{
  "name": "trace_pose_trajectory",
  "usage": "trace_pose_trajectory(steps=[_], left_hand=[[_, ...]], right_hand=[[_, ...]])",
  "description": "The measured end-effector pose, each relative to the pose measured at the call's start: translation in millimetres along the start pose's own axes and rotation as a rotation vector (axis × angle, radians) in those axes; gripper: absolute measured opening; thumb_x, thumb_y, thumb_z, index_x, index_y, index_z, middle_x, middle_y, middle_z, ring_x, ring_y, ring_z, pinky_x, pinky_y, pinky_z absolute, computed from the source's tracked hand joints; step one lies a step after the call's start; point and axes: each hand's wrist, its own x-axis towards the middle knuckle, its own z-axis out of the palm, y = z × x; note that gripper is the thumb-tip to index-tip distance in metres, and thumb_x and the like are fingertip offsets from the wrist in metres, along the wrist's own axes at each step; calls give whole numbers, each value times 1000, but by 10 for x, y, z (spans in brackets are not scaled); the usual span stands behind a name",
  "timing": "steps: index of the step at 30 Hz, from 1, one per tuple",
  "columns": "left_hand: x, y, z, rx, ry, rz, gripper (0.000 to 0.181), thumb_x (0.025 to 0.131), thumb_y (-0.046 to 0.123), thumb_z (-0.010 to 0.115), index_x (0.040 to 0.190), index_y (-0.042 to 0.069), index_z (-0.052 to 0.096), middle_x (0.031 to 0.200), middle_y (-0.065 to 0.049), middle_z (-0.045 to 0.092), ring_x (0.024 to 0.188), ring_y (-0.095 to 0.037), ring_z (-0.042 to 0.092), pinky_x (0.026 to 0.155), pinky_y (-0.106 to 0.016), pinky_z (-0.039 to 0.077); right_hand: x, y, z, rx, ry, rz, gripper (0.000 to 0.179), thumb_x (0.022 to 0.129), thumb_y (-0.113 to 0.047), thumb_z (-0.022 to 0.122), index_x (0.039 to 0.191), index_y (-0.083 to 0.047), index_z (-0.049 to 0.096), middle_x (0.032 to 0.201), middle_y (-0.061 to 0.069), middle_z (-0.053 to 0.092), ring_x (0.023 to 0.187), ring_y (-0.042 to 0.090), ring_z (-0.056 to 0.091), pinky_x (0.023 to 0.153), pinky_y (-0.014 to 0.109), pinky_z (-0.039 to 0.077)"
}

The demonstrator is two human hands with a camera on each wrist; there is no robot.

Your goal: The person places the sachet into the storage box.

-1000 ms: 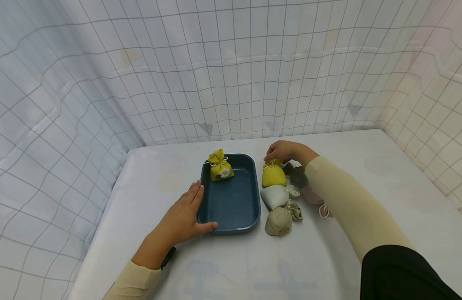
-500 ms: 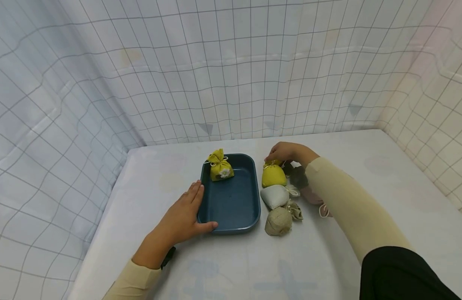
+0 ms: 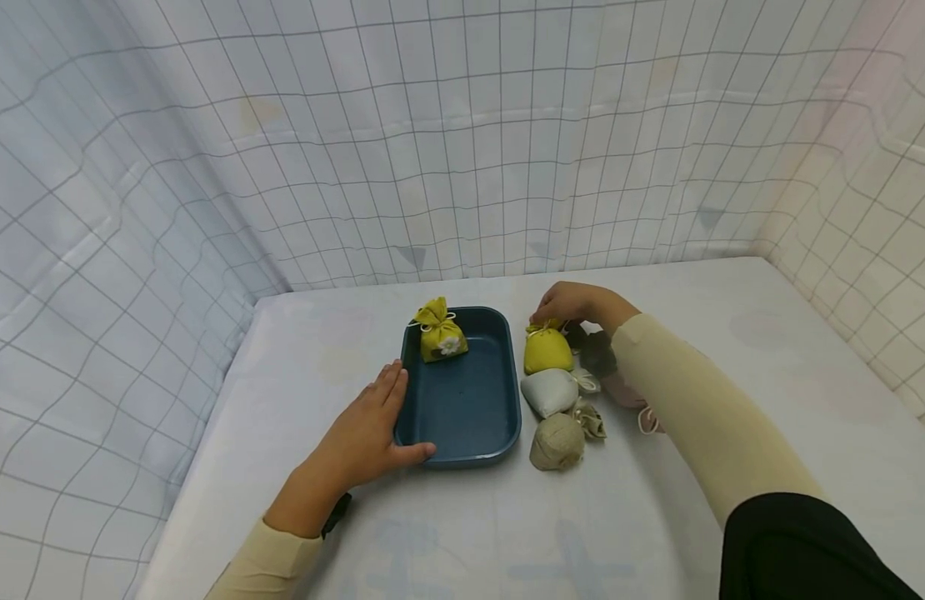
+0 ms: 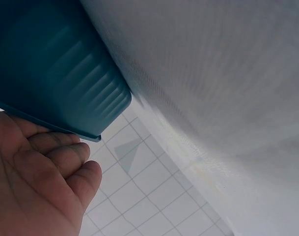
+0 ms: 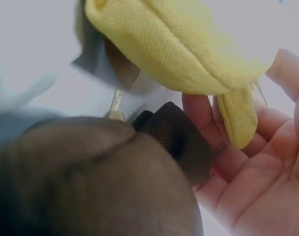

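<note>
My left hand (image 3: 368, 433) rests along the near left corner of a dark blue tray (image 3: 462, 460), fingers straight at its side and thumb at the front rim. In the left wrist view, its fingers touch the rim above the ribbed wall. Inside the tray, at the far left corner, sits a yellow drawstring pouch (image 3: 442, 342) with a white flower. To the tray's right, my right hand (image 3: 578, 302) pinches the gathered neck of a second yellow pouch (image 3: 548, 352). The right wrist view shows that neck (image 5: 237, 118) between thumb and fingers; some fingertips are hidden.
In front of the held pouch lie a white pouch (image 3: 550, 392) and a beige pouch (image 3: 558, 442). A dark brown pouch (image 3: 597, 354) and a pinkish pouch (image 3: 623, 390) lie partly under the right forearm. A grid-patterned curtain (image 3: 462, 167) surrounds the white-covered table (image 3: 462, 533).
</note>
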Motion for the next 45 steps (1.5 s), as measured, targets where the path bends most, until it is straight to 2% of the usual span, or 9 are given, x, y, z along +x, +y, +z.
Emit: trace_pose_trajectory(steps=[11, 21, 25, 35, 40, 45], left_hand=[[-4, -5, -2, 8, 8, 2, 119, 81, 80, 55, 156, -5, 20, 163, -20, 14, 149, -34, 17, 115, -52, 26], [1, -15, 30, -10, -4, -1, 120, 81, 82, 52, 156, -5, 18, 163, -20, 13, 149, -34, 16, 116, -52, 25], [5, -10, 23, -14, -3, -6, 120, 80, 82, 53, 156, -5, 20, 163, -20, 14, 149, -34, 16, 115, -52, 26], [1, -6, 3, -12, 1, -2, 118, 82, 78, 57, 155, -6, 20, 163, -20, 14, 149, -35, 17, 115, -53, 27], [-6, 5, -7, -25, 3, 1, 116, 82, 75, 60, 155, -6, 20, 163, -21, 13, 149, -36, 17, 115, -53, 26], [-5, 10, -9, -21, 1, 0, 115, 82, 73, 62, 155, -6, 19, 163, -21, 13, 149, -36, 17, 115, -53, 26]], right_hand=[[-71, -92, -14, 80, 6, 16, 26, 97, -22, 63, 110, 0, 69, 100, 10, 62, 87, 21, 58, 82, 36, 55], [-177, -171, 7, 147, 3, -7, 20, 96, -19, 66, 104, -1, 69, 105, 11, 64, 94, 21, 61, 82, 35, 57], [-211, -159, -2, 142, 7, -55, 20, 94, -19, 68, 102, -1, 67, 101, 10, 65, 91, 21, 61, 84, 36, 56], [-336, -71, -6, 154, -14, -237, 19, 96, -11, 64, 110, 1, 64, 102, 13, 66, 92, 22, 64, 89, 42, 54], [-372, -20, 18, 141, 5, -328, 18, 95, -11, 65, 108, 1, 65, 99, 11, 67, 88, 21, 63, 87, 46, 53], [-395, 21, 45, 125, 42, -374, 14, 95, -12, 66, 105, -2, 67, 95, 8, 68, 86, 21, 64, 88, 52, 52]])
